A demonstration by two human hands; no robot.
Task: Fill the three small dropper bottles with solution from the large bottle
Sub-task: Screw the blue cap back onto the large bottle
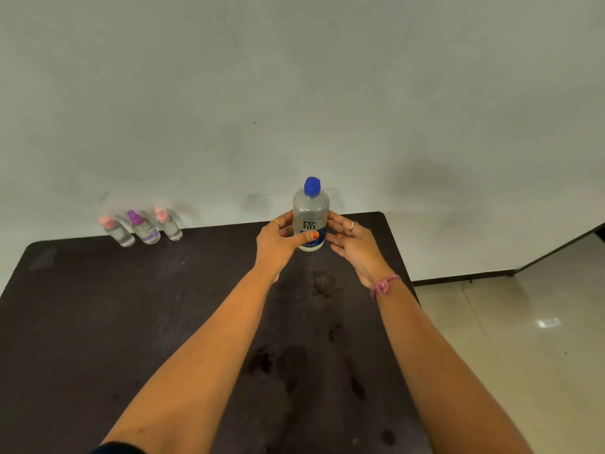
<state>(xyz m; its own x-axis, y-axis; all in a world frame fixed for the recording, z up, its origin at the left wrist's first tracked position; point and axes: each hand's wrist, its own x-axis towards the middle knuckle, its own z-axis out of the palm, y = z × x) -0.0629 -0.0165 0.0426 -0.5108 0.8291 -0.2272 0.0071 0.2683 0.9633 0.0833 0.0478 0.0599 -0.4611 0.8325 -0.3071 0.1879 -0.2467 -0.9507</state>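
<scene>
The large clear bottle [310, 213], with a blue cap and a blue-and-white label, stands upright near the far edge of the dark table [131, 322]. My left hand [278, 239] grips its lower part, thumb across the label and fingers around the left side. My right hand [353, 244] is at the bottle's right side with its fingers loosely extended, touching or almost touching it. Three small dropper bottles stand in a row at the far left edge, blurred: one with a pink cap [116, 232], one with a purple cap [144, 229] and another with a pink cap [169, 226].
A pale wall rises directly behind the table. The table's right edge drops to a glossy tiled floor [523, 339]. Dark stains mark the tabletop between my forearms.
</scene>
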